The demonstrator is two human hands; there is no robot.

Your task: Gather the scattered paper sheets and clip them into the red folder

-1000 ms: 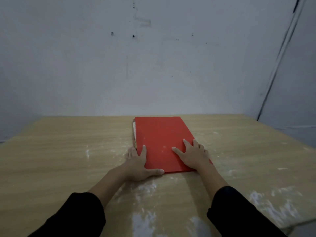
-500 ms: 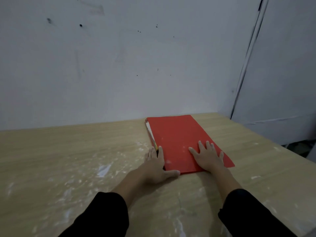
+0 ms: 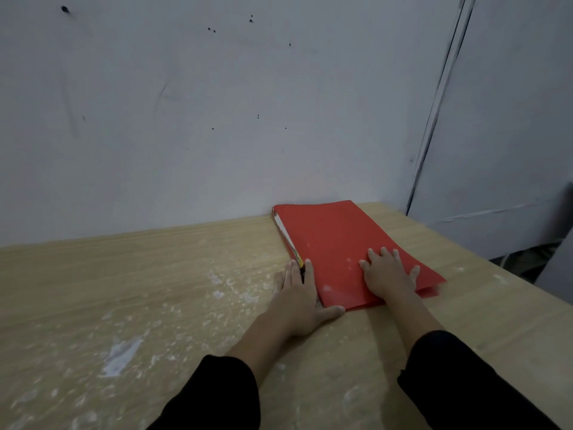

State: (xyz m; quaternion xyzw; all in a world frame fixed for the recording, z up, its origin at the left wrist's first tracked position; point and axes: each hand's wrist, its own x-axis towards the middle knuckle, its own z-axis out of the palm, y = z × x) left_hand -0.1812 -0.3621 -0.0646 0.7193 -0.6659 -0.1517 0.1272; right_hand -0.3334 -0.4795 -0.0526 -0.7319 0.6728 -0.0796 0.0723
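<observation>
Folder [image 3: 335,237] points lengthwise at the wall [image 3: 217,119], left hand [image 3: 297,302] and right hand [image 3: 389,277] flat, fingers straight.

Left hand [image 3: 297,301] and right hand [image 3: 389,276] lie flat, palms down, fingers [image 3: 385,254] straight.

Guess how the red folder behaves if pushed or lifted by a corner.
Probably slides easily: the red folder lies flat on the smooth table. Likely flexes when lifted: its cover looks thin. White sheet edges show along its left side, so contents might shift.
</observation>
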